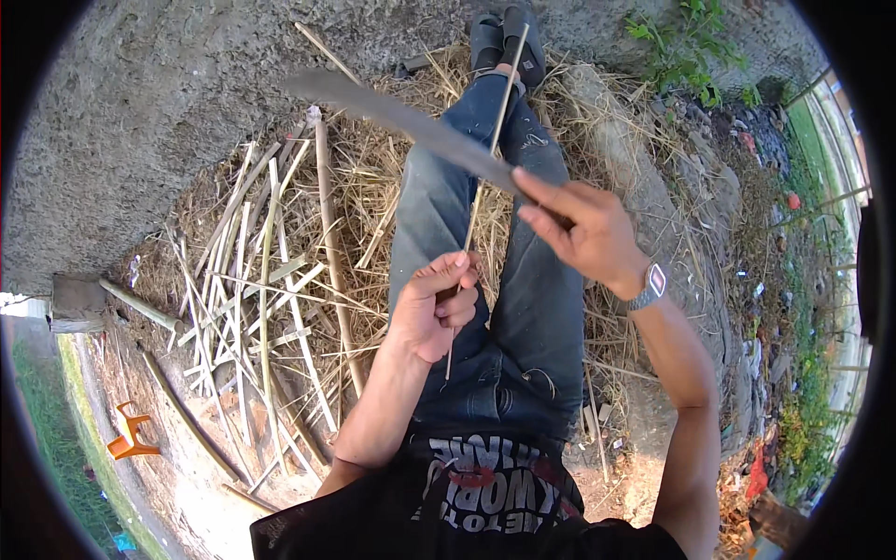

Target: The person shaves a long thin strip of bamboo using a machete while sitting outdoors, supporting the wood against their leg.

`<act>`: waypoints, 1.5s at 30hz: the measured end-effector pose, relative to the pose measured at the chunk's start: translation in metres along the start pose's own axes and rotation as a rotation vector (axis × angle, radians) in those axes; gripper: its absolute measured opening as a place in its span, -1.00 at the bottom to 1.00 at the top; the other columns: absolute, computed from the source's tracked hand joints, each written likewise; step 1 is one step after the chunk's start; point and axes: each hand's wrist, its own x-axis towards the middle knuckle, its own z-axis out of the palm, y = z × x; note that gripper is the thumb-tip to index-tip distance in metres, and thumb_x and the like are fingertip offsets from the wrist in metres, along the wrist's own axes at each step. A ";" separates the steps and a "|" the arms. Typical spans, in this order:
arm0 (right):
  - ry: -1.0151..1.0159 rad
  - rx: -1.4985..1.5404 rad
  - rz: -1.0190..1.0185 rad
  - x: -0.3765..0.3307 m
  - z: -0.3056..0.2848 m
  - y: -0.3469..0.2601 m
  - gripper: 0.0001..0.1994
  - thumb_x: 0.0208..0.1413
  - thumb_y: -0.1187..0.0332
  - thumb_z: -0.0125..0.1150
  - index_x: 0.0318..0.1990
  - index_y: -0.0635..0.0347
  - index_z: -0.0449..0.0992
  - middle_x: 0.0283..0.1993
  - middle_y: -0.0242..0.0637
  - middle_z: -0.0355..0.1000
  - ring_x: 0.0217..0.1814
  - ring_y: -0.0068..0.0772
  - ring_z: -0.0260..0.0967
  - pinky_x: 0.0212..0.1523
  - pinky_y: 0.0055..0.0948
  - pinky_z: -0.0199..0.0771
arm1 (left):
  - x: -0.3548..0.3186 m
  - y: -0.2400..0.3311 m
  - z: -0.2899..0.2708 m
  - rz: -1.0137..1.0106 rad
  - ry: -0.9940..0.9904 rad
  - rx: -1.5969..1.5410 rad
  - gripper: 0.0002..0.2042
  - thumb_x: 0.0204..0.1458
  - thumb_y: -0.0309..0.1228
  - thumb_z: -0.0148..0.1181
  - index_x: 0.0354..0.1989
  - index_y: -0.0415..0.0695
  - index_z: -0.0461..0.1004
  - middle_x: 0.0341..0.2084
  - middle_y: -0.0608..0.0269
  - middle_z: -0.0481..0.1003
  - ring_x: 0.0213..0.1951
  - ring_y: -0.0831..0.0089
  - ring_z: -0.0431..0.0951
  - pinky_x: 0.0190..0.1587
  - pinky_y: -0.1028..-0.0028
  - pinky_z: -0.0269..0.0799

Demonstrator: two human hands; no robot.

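Pale wood or cane forms the thin strip (507, 93) that runs through the left grip (437, 303), which is closed, thumb and fingers pinching it nearer its near end. Most of its length reaches far, above the jeans (532, 308) toward the dark shoes (504, 42); only a short tail shows on the near side. To the right and a little farther, the right grip (593, 233) is wrapped round the handle (562, 220) of 1 long dark blade (411, 126), which slants to the far left and crosses the strip beyond the left grip. There the blade covers a short stretch; whether the 2 touch cannot be told. Fingers hide much of the handle, and the blade's far tip is blurred. Split pieces (247, 289) lie crisscrossed at left beside 1 thicker pole (332, 245). The near edge cuts off the black shirt (373, 518).
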 end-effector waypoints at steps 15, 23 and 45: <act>-0.203 -0.220 -0.146 -0.007 0.002 -0.005 -0.54 0.24 0.22 0.47 0.30 -0.09 0.62 -0.50 -0.28 0.48 -0.59 -0.29 0.39 -0.53 -0.32 0.41 | 0.005 -0.001 0.005 -0.116 0.009 -0.125 -0.83 0.39 -0.39 0.14 0.00 -0.20 0.54 -0.44 0.42 0.42 -0.68 0.75 0.05 -0.66 0.63 -0.13; -0.271 -0.165 -0.099 -0.019 -0.006 -0.019 -0.56 0.22 0.16 0.48 0.26 -0.16 0.66 -0.48 -0.33 0.50 -0.61 -0.28 0.40 -0.55 -0.32 0.42 | 0.010 0.001 0.008 -0.120 -0.009 -0.053 -0.80 0.39 -0.39 0.15 0.03 -0.23 0.54 -0.47 0.42 0.43 -0.67 0.73 0.07 -0.66 0.63 -0.11; 0.008 0.017 0.116 -0.014 -0.022 0.008 -0.60 0.27 0.19 0.45 0.24 -0.06 0.66 -0.46 -0.20 0.54 -0.58 -0.31 0.44 -0.51 -0.32 0.43 | -0.002 -0.010 0.017 -0.016 0.091 0.376 -0.78 0.46 -0.27 0.10 -0.01 -0.15 0.58 -0.54 0.44 0.39 -0.69 0.77 0.03 -0.67 0.63 -0.16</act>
